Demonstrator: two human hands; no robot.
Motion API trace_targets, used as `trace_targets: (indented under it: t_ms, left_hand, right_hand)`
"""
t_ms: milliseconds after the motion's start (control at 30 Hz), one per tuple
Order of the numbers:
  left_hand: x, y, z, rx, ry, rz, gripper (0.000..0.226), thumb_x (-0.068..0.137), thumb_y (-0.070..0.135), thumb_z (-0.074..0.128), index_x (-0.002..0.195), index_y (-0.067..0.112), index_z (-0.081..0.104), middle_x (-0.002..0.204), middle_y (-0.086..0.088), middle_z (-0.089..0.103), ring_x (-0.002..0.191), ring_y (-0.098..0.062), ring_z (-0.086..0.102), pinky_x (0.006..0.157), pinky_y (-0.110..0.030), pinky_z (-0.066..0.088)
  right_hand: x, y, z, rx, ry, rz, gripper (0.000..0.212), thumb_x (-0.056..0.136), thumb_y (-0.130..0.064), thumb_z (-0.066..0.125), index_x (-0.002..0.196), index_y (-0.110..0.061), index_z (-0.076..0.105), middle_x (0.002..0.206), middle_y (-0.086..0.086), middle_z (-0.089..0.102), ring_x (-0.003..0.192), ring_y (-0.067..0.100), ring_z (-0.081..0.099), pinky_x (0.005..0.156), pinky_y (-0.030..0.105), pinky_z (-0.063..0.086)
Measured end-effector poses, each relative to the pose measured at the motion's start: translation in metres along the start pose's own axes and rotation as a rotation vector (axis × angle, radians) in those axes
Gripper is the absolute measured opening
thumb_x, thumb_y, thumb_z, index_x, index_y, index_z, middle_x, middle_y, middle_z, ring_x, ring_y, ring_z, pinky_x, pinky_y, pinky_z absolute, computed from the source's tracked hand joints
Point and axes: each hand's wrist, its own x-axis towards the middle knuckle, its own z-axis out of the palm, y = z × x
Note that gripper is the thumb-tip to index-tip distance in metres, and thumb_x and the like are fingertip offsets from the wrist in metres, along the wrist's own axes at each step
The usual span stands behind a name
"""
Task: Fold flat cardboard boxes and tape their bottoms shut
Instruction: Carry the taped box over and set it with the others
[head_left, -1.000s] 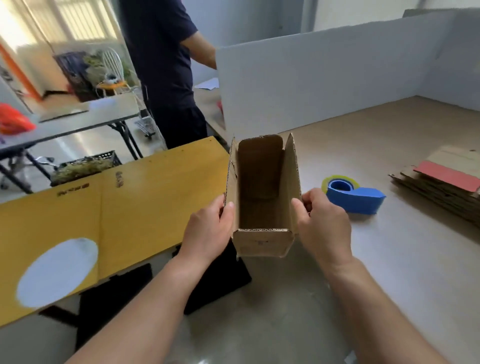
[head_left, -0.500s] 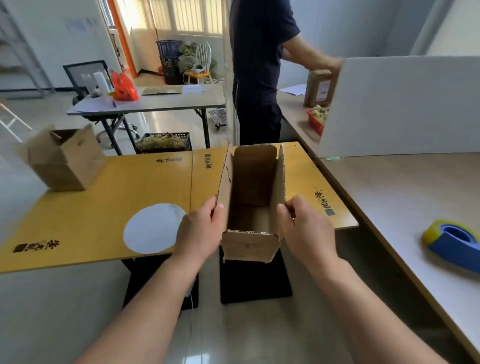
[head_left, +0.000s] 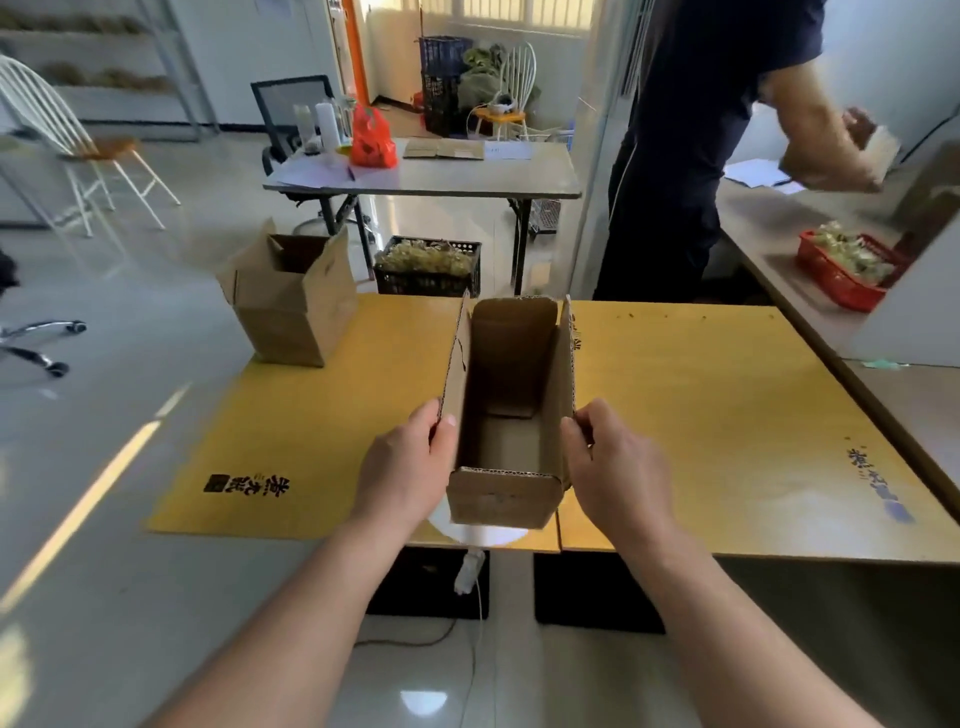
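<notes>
box (head_left: 511, 410) | left hand (head_left: 408, 470), right hand (head_left: 618, 475) each pinching a side wall, box between | likely light, thin walls flex | best held low by the bottom corners

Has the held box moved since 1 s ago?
Yes. The box has gone left along the yellow board: it was right of the white circle, now it is over it.

Yellow table (head_left: 701, 415), open cardboard box (head_left: 296, 312) on corner
</notes>
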Motion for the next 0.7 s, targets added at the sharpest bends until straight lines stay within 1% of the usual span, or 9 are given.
trace_targets:
  t_ms: [100,200,333,367,400,433,500,600,700]
  left_hand:
    - [0.021,-0.023,-0.007,0.014,0.008,-0.02,0.032,0.1,0.031,0.041,0.103,0.002,0.054,0.087,-0.023,0.062,0.085,-0.043,0.055,0.06,-0.034,0.026]
    - [0.044,-0.038,-0.009,0.01,0.006,-0.041,0.025,0.099,0.03,0.042,0.089,0.009,0.051,0.071,-0.014,0.058,0.076,-0.04,0.052,0.056,-0.034,0.025]
    - [0.081,-0.054,-0.008,0.049,-0.006,-0.089,0.023,0.099,0.031,0.041,0.081,0.017,0.041,0.062,-0.001,0.044,0.069,-0.03,0.04,0.057,-0.035,0.026]
    - [0.093,-0.057,-0.007,0.065,-0.003,-0.091,0.023,0.099,0.032,0.041,0.08,0.018,0.041,0.063,0.0,0.045,0.069,-0.029,0.04,0.056,-0.035,0.027]
    - [0.104,-0.059,-0.007,0.083,-0.002,-0.091,0.022,0.099,0.033,0.04,0.084,0.018,0.046,0.068,-0.001,0.052,0.07,-0.029,0.043,0.055,-0.034,0.029]
    - [0.116,-0.06,-0.007,0.103,0.0,-0.094,0.022,0.1,0.034,0.039,0.097,0.017,0.053,0.077,-0.005,0.059,0.073,-0.029,0.047,0.057,-0.034,0.033]
    - [0.139,-0.063,-0.007,0.135,0.001,-0.112,0.031,0.1,0.035,0.038,0.122,0.016,0.049,0.09,-0.01,0.065,0.079,-0.032,0.055,0.064,-0.037,0.045]
    - [0.173,-0.069,-0.007,0.181,-0.002,-0.117,0.03,0.1,0.036,0.038,0.122,0.017,0.044,0.086,-0.009,0.063,0.078,-0.034,0.058,0.063,-0.038,0.046]
    - [0.204,-0.076,-0.01,0.238,0.009,-0.092,0.028,0.101,0.033,0.037,0.121,0.015,0.044,0.083,-0.007,0.062,0.074,-0.031,0.058,0.061,-0.037,0.047]
  right_hand:
    - [0.019,-0.017,0.023,-0.009,-0.043,0.007,0.025,0.099,-0.036,0.042,0.096,-0.013,0.051,0.081,0.009,0.064,0.071,0.033,0.055,0.056,0.035,0.034]
    - [0.045,-0.027,0.041,-0.026,-0.078,-0.004,0.025,0.099,-0.036,0.04,0.096,-0.013,0.05,0.081,0.006,0.063,0.071,0.031,0.057,0.06,0.036,0.042]
    - [0.083,-0.035,0.065,-0.016,-0.087,-0.035,0.025,0.099,-0.036,0.041,0.095,-0.014,0.051,0.076,0.006,0.061,0.066,0.029,0.057,0.06,0.04,0.048]
    - [0.094,-0.036,0.071,-0.009,-0.088,-0.048,0.025,0.099,-0.036,0.041,0.095,-0.014,0.051,0.075,0.005,0.061,0.065,0.028,0.057,0.06,0.041,0.049]
    - [0.106,-0.037,0.077,0.002,-0.088,-0.057,0.025,0.099,-0.036,0.041,0.094,-0.014,0.051,0.074,0.005,0.061,0.065,0.028,0.057,0.06,0.041,0.049]
    - [0.118,-0.038,0.083,0.014,-0.094,-0.058,0.024,0.099,-0.036,0.041,0.094,-0.014,0.051,0.074,0.005,0.06,0.065,0.028,0.057,0.059,0.041,0.049]
    - [0.144,-0.04,0.095,0.039,-0.113,-0.048,0.023,0.099,-0.037,0.041,0.092,-0.017,0.049,0.072,0.004,0.06,0.063,0.026,0.056,0.054,0.038,0.046]
    - [0.177,-0.044,0.111,0.071,-0.103,-0.054,0.021,0.099,-0.036,0.042,0.089,-0.018,0.047,0.067,0.0,0.056,0.056,0.018,0.051,0.044,0.028,0.031]
    - [0.205,-0.053,0.124,0.104,-0.115,-0.06,0.021,0.099,-0.035,0.042,0.09,-0.018,0.048,0.064,-0.002,0.054,0.055,0.014,0.049,0.043,0.028,0.027]
